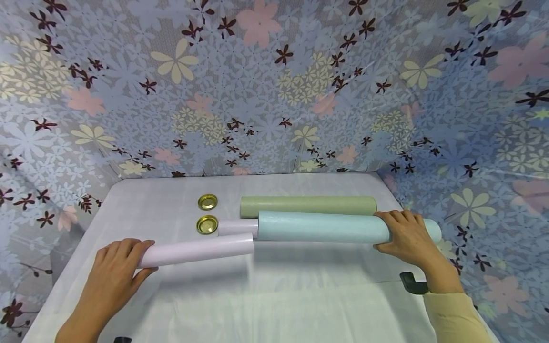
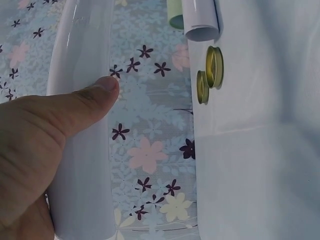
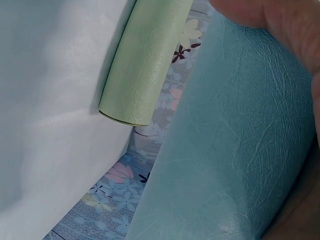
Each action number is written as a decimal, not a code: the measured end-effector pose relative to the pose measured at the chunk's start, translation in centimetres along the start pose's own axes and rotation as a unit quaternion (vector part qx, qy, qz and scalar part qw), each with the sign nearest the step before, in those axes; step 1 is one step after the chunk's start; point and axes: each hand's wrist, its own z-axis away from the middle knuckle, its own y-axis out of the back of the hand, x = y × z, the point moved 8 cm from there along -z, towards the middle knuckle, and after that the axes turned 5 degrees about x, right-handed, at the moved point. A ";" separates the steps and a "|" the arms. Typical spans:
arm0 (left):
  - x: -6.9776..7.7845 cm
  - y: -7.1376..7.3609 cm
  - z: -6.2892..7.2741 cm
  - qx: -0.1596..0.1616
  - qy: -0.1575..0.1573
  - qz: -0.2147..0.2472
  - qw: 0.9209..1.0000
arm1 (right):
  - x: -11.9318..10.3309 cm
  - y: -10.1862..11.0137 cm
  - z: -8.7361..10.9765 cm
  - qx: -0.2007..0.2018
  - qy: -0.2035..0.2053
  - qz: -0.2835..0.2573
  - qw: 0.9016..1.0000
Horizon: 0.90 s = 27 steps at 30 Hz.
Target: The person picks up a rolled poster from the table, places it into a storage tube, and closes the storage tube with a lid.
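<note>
My left hand (image 1: 113,271) grips the left end of a pale lilac roll (image 1: 197,251), holding it above the table, its right end tilted slightly up. In the left wrist view the thumb lies along this smooth roll (image 2: 82,170). With my right hand (image 1: 409,238) I grip a thicker light blue roll (image 1: 321,227) near its right end; its surface looks finely wrinkled in the right wrist view. Behind it lies a green roll (image 1: 309,206). A second lilac roll (image 1: 238,226) is on the table, mostly hidden by the blue one.
Two round gold lids (image 1: 207,224) sit left of the rolls, one behind the other. A white cloth (image 1: 300,305) covers the table. Floral fabric (image 1: 257,95) hangs behind and at both sides. A black wrist mount (image 1: 413,283) shows beside my right wrist.
</note>
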 end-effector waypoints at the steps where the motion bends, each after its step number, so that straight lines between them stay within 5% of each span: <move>1: 0.0 0.0 0.0 -0.001 0.000 0.000 1.000 | 0.0 0.0 0.0 -0.001 0.000 -0.001 1.000; 27: -0.6 -0.2 -1.0 -0.003 0.010 0.004 1.000 | -0.3 0.4 0.4 0.017 0.026 -0.013 0.999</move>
